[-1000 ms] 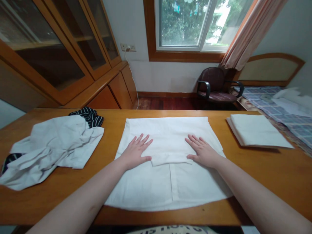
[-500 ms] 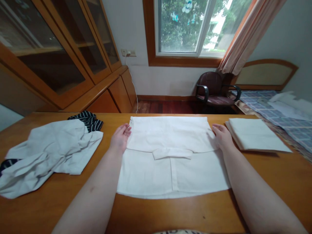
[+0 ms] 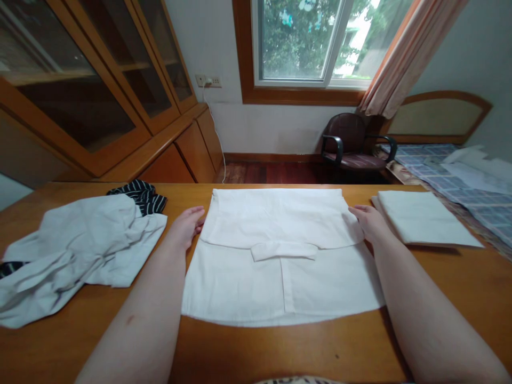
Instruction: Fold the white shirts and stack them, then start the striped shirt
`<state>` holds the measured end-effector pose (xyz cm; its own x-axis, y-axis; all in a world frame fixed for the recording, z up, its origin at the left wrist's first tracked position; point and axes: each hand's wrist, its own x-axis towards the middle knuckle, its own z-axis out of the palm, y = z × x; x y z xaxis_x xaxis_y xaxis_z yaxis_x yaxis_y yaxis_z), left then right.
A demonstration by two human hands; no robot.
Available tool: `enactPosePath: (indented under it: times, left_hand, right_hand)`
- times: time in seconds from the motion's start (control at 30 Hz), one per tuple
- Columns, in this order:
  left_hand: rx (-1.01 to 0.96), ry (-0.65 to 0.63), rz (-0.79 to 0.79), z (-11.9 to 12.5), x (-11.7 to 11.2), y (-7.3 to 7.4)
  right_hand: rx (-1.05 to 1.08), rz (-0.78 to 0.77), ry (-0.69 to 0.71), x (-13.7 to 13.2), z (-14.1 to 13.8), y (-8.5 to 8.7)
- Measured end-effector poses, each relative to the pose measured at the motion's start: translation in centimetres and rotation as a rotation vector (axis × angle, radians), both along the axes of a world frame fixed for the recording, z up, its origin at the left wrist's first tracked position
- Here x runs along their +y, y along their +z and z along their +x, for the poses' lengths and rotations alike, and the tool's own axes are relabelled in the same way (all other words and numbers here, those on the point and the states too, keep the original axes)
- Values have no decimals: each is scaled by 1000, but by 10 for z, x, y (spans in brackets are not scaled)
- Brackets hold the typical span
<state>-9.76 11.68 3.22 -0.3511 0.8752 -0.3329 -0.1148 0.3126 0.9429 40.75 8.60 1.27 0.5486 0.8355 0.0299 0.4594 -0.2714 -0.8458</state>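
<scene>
A white shirt [image 3: 280, 256] lies flat and partly folded in the middle of the wooden table [image 3: 240, 352], its far part doubled over toward me. My left hand [image 3: 186, 226] rests at the shirt's left edge, fingers curled against the cloth. My right hand [image 3: 370, 223] sits at the right edge, fingers pressed to the fold. Whether either hand pinches the fabric cannot be made out.
A heap of crumpled white clothes [image 3: 76, 250] with a striped black garment [image 3: 140, 194] lies at the left. A folded white garment [image 3: 420, 218] lies at the right. Beyond the table stand a dark armchair [image 3: 352, 141], a bed [image 3: 460, 170] and wooden cabinets [image 3: 100, 96].
My hands left the middle of the shirt, where they lay flat, and moved outward to its left and right edges. The shirt's near part now lies smoother.
</scene>
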Motion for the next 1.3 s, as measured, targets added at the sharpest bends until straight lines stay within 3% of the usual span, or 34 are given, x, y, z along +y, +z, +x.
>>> enactPosePath:
  times: [0.13, 0.37, 0.5, 0.7, 0.9, 1.07, 1.3]
  left_hand:
    - [31, -163, -30, 2, -2, -2]
    - [138, -390, -71, 1, -8, 4]
    - [150, -347, -34, 2, -10, 5]
    - [-164, -436, -136, 3, -9, 1]
    - [-24, -380, -69, 6, -4, -5]
    - [154, -364, 70, 4, -3, -7]
    - [248, -255, 207, -2, 1, -11]
  right_hand:
    - [65, -50, -70, -1, -8, 5]
    - [310, -48, 117, -6, -16, 12]
    - [516, -123, 189, -12, -18, 17]
    - [586, -215, 215, -16, -19, 20]
    - [637, -195, 171, -15, -20, 21]
    - [677, -84, 181, -14, -18, 18]
    - [550, 223, 58, -5, -2, -5]
